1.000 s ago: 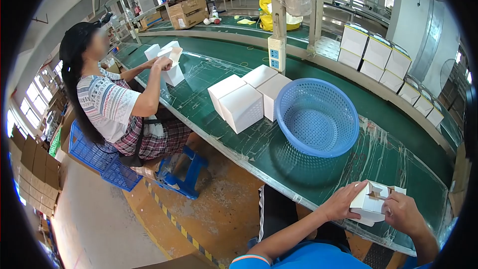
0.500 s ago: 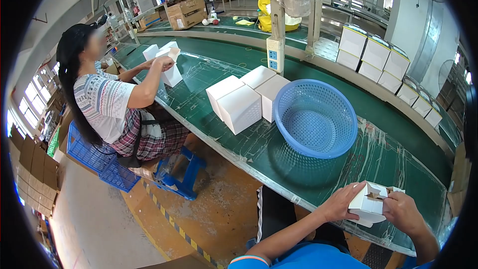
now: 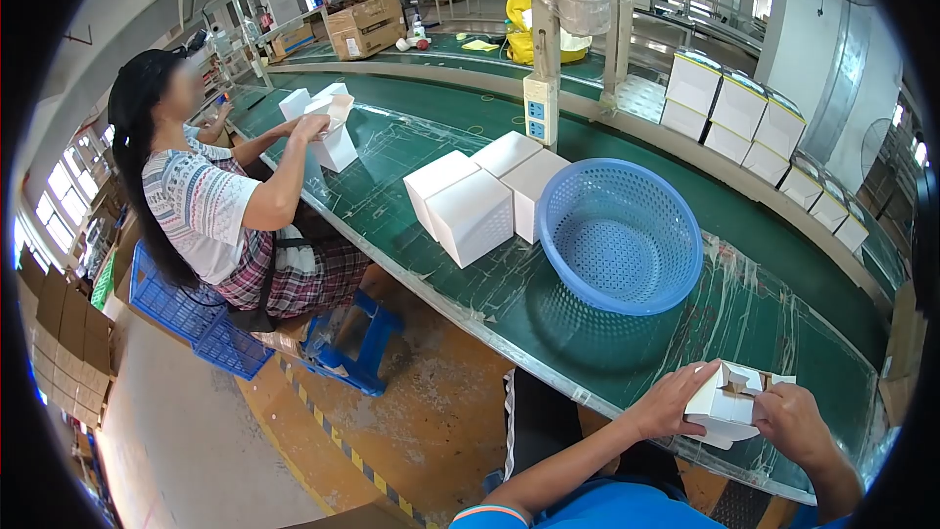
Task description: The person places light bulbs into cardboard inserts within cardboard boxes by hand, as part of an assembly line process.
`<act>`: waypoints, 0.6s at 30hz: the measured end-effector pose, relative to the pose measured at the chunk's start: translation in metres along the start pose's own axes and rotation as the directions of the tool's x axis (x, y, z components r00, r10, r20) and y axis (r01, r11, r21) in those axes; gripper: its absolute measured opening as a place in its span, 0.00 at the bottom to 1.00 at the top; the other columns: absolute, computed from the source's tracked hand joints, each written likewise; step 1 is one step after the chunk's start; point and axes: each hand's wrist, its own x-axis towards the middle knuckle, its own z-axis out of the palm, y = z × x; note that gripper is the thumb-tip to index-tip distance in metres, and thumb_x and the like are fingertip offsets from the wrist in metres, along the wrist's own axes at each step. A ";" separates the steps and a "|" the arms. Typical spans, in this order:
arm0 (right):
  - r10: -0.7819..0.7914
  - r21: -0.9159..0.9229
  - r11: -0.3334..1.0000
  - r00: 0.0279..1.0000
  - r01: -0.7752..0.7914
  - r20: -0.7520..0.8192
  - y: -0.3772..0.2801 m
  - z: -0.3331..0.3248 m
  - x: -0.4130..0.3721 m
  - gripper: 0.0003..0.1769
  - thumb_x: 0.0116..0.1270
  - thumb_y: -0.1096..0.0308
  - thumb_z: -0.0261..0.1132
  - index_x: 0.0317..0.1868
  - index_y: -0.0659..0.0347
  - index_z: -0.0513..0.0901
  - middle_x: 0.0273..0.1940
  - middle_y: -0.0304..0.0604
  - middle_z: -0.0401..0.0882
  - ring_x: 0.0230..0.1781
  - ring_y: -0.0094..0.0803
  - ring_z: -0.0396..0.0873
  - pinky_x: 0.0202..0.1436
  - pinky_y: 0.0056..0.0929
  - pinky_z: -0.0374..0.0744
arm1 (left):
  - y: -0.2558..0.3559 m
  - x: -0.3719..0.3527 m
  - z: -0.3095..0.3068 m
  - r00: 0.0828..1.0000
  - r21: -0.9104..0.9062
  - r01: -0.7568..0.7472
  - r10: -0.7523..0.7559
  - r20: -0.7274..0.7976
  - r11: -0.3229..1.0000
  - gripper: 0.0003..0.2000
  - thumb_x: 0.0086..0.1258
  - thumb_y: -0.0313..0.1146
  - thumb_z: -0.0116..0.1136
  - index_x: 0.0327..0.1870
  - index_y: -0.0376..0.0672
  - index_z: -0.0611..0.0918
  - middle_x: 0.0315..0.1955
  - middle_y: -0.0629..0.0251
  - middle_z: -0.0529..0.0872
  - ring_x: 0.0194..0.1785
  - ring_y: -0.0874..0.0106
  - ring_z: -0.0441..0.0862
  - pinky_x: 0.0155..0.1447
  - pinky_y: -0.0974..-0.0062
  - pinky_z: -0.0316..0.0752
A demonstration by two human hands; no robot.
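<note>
A small white cardboard box (image 3: 723, 425) is at the near right edge of the green table, its top end partly open and showing brown card inside. My left hand (image 3: 674, 404) is wrapped round its left side, thumb below and fingers on top. At the right end, my right hand (image 3: 789, 419) is closed with its fingers pressed at the opening and flap; its fingertips are partly hidden. Beyond my hands stands a blue perforated plastic basket (image 3: 622, 286) with nothing in it. Several closed white boxes (image 3: 475, 213) stand grouped to the left of the basket.
A co-worker (image 3: 201, 191) sits at the left, hands on another white box (image 3: 336, 149). A post with sockets (image 3: 540, 110) rises behind the basket. Stacked white boxes (image 3: 739, 106) line the back right. A blue stool (image 3: 357, 343) is under the co-worker.
My right hand has shifted slightly at the box's opening, while my left hand keeps its hold. The co-worker's hands have moved a little on the other box.
</note>
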 end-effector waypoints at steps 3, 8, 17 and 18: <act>-0.008 -0.034 0.999 0.999 0.007 -0.032 0.003 0.009 -0.001 0.11 0.40 0.77 0.68 0.27 0.63 0.76 0.27 0.49 0.77 0.30 0.47 0.78 0.35 0.42 0.78 | 0.001 -0.001 0.001 1.000 0.000 -0.004 0.004 -0.001 1.000 0.59 0.40 0.35 0.79 0.75 0.41 0.51 0.68 0.48 0.64 0.67 0.49 0.65 0.68 0.57 0.63; -0.035 -0.117 0.993 0.995 0.024 -0.097 0.002 0.015 -0.001 0.15 0.37 0.78 0.68 0.30 0.64 0.76 0.26 0.49 0.75 0.29 0.46 0.77 0.33 0.42 0.76 | 0.000 -0.001 0.000 1.000 0.000 0.012 -0.012 0.007 1.000 0.59 0.41 0.35 0.79 0.75 0.41 0.51 0.68 0.48 0.64 0.67 0.48 0.66 0.68 0.57 0.64; -0.083 -0.219 0.974 0.993 0.062 -0.087 0.004 0.015 -0.001 0.13 0.39 0.77 0.65 0.30 0.64 0.76 0.30 0.49 0.76 0.33 0.46 0.77 0.39 0.42 0.76 | 0.001 -0.001 0.001 1.000 -0.006 -0.021 0.021 -0.014 1.000 0.58 0.41 0.35 0.79 0.75 0.41 0.50 0.67 0.48 0.64 0.67 0.48 0.66 0.68 0.57 0.64; -0.041 -0.162 0.986 0.999 0.038 -0.017 0.015 0.017 -0.004 0.11 0.40 0.77 0.64 0.29 0.64 0.76 0.31 0.50 0.76 0.34 0.45 0.77 0.39 0.41 0.76 | 0.002 -0.001 0.000 1.000 0.012 -0.022 0.022 0.009 1.000 0.58 0.41 0.35 0.79 0.75 0.41 0.50 0.68 0.48 0.64 0.67 0.49 0.66 0.68 0.57 0.64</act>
